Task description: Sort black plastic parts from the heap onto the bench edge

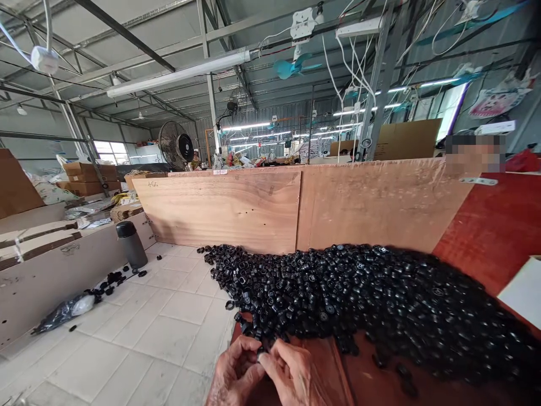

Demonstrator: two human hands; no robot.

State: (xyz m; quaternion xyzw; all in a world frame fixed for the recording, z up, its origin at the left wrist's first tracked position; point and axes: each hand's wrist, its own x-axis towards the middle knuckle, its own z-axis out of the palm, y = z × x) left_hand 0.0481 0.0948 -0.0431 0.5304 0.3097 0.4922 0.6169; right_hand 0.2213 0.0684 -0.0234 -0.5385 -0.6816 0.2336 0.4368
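Black ring [261,353] pinched between left hand [234,373] and right hand [295,375], beside pile [363,299].

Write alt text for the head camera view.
The left hand and right hand pinch a small black part beside a heap of black plastic rings piled against a plywood wall. A dark flask stands on pale tiles.

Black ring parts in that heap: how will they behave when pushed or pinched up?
Probably light and stiff: left hand and right hand pinch a black part with fingertips alone. Likely to roll and scatter: they look round, and strays lie off the heap on the tiles.
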